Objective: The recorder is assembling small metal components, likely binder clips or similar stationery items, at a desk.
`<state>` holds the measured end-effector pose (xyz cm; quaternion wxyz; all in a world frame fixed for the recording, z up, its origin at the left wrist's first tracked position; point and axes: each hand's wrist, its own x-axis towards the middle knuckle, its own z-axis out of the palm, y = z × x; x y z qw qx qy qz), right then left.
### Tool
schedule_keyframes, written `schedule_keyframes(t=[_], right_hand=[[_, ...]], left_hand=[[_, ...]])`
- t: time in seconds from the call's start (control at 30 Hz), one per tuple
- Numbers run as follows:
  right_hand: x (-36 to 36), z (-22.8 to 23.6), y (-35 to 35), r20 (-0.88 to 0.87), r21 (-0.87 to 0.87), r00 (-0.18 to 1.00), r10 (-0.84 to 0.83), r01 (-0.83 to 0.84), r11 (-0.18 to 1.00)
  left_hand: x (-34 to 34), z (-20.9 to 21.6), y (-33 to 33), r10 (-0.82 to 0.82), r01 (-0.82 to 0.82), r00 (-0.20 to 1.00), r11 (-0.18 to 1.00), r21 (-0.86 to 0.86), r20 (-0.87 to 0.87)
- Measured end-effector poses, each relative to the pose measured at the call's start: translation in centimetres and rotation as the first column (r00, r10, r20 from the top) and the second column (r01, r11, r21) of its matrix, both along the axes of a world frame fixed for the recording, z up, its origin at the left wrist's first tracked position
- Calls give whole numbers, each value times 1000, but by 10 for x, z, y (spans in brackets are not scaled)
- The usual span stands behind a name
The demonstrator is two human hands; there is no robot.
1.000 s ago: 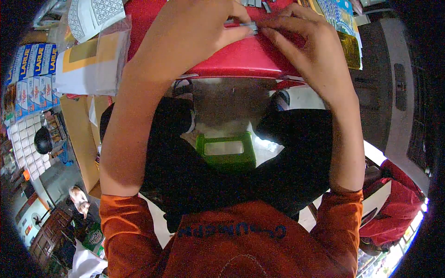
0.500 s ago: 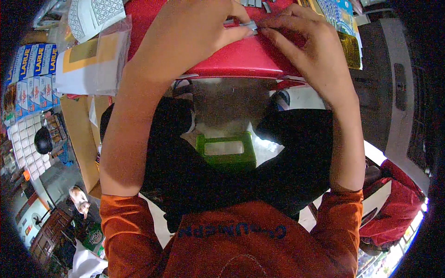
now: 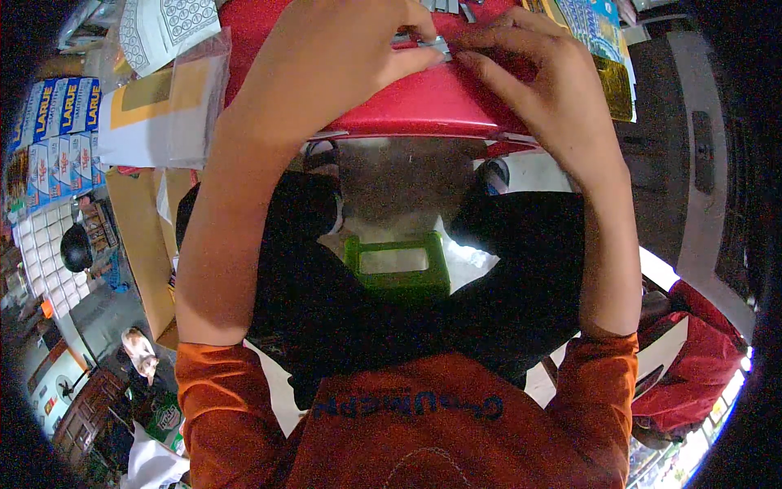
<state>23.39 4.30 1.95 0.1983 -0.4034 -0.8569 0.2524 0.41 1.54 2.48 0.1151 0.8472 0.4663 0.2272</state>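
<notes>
My left hand [image 3: 358, 53] is closed over the red tabletop [image 3: 407, 106], with thumb and forefinger pinching a small flat grey strip [image 3: 436, 47]. My right hand [image 3: 562, 81] is just right of the strip, its fingers bent and its thumb and forefinger tips slightly apart. I cannot see anything between them. Several more grey strips [image 3: 444, 5] lie at the table's far edge, beyond my hands. The strip's left end is hidden by my left fingers.
On the left are a clear plastic sleeve [image 3: 199, 98], a printed sheet [image 3: 167, 28] and blue-and-white boxes [image 3: 65, 110]. Colourful packets [image 3: 599, 33] lie at the table's right. A green plastic stool [image 3: 395, 281] stands between my legs; a cat [image 3: 140, 350] is on the floor.
The thumb of my right hand has drawn slightly right, away from the grey strip's end. My left hand keeps its pinch almost unmoved.
</notes>
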Motion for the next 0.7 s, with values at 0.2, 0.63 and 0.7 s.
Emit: schedule_keyframes(t=[0.2,0.63,0.7], right_hand=[[-4,6,-4,34,10,999,2,-2,1000],[3,-11,3,35,87,996,85,-87,992],[4,-11,3,45,98,995,87,-91,991]], left_hand=[[-3,-1,0,-13,13,1000,1000,25,-10],[-1,0,0,-8,8,1000,1000,-20,17],[-1,-1,0,0,0,1000,1000,-25,5]])
